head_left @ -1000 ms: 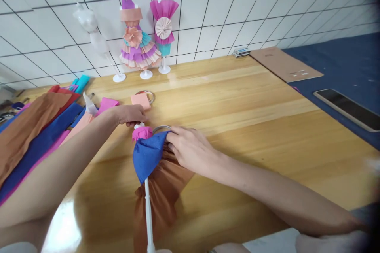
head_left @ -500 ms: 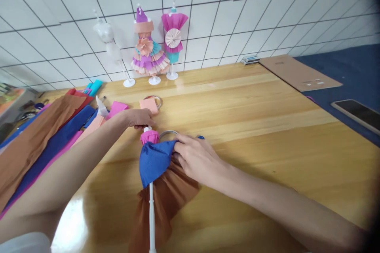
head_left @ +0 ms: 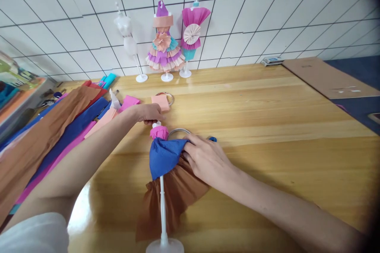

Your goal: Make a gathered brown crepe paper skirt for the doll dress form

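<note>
Brown cloth (head_left: 184,185) is spread towards six o'clock from the blue cloth (head_left: 164,156), set at the waist of a dress form (head_left: 162,201) and apparently pinched at its edge by the closed fingers of the right hand (head_left: 204,156) at three o'clock. Near twelve o'clock, the form's top is met by the left hand (head_left: 152,114), curled, its grip hidden. Draping seems in hand, an even tuck being called for.

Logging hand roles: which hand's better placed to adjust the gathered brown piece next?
Probably right. The right hand is at the blue piece's edge, right by the gathered brown piece. The left hand is farther off, beyond the pink band.
</note>
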Motion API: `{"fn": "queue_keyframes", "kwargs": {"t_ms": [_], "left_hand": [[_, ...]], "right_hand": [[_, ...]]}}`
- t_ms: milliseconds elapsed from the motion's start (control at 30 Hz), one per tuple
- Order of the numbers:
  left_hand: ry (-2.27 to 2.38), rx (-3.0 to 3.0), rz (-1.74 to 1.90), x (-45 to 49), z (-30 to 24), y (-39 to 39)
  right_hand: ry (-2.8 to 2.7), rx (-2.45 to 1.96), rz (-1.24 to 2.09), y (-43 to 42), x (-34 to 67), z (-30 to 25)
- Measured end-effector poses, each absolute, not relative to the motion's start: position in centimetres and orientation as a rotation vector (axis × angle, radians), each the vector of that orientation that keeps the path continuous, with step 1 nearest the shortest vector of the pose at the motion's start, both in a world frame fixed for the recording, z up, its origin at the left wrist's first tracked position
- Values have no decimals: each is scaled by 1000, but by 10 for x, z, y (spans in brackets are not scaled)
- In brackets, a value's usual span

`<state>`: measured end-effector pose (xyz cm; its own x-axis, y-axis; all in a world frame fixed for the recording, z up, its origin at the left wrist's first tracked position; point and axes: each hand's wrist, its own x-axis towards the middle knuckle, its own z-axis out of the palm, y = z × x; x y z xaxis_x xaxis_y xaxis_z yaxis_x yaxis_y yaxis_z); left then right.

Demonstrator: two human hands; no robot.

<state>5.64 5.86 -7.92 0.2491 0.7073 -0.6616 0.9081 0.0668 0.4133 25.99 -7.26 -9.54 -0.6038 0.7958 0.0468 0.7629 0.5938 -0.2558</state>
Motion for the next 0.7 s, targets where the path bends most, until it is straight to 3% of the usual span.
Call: {"fn": "queue_keyframes", "kwargs": {"t_ms": [700], "left_hand": [[1494, 1699, -337, 67, -67, 54]], "right_hand": [[-2687, -1347, 354, -67, 260, -90]]}}
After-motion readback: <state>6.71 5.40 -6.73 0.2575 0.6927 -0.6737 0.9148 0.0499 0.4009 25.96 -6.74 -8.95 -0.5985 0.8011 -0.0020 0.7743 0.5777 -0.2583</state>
